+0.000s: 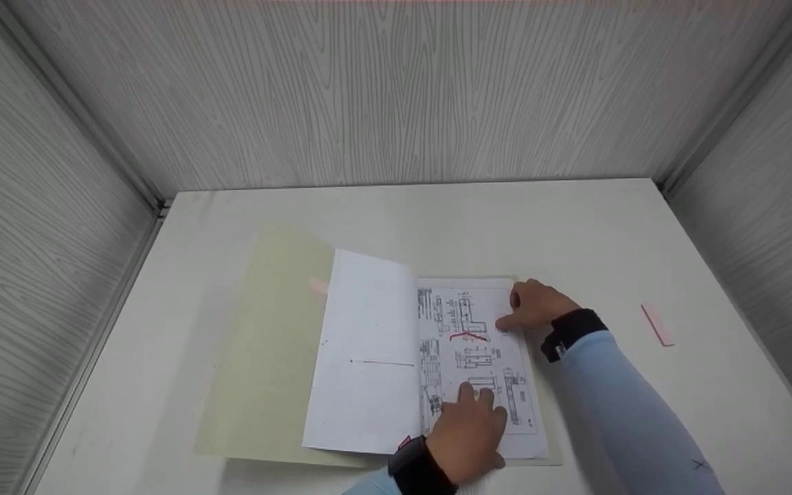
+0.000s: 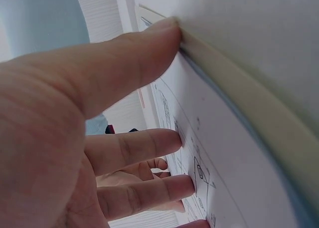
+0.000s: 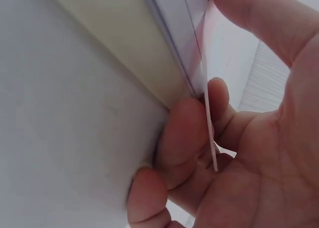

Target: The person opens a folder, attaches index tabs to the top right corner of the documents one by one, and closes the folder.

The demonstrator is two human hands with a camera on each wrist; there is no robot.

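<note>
Presses on the drawing sheet (image 1: 482, 354) at the folder's (image 1: 265, 357) lower right with the left hand (image 1: 466, 436), fingers loosely spread and gripping nothing, thumb at the folder's bottom edge. Pinches a thin pink strip (image 3: 211, 138) between thumb and curled fingers of the right hand (image 1: 540, 304), at the folder's upper right edge. Could bend or skew the strip from here, through too tight or too tilted a pinch. Could also drag the drawing sheet out of line with the folder, through a sideways tug at that edge against a weak press below. Might let the white leaf (image 1: 368, 330) drop back over the drawings, being tilted up near the folder's middle without a hand on it. Might brush away the loose pink tab (image 1: 657, 325), well to the right of the folder, with a swing of the right sleeve (image 1: 630, 412). Among containers, includes only the folder, open on the table (image 1: 575, 234): in its right half, the drawing sheet with a red mark (image 1: 468, 335); near its middle, the white leaf; over its left side, a pale pink tab (image 1: 318, 286), fixed to leaf or cover, cannot tell which.
</note>
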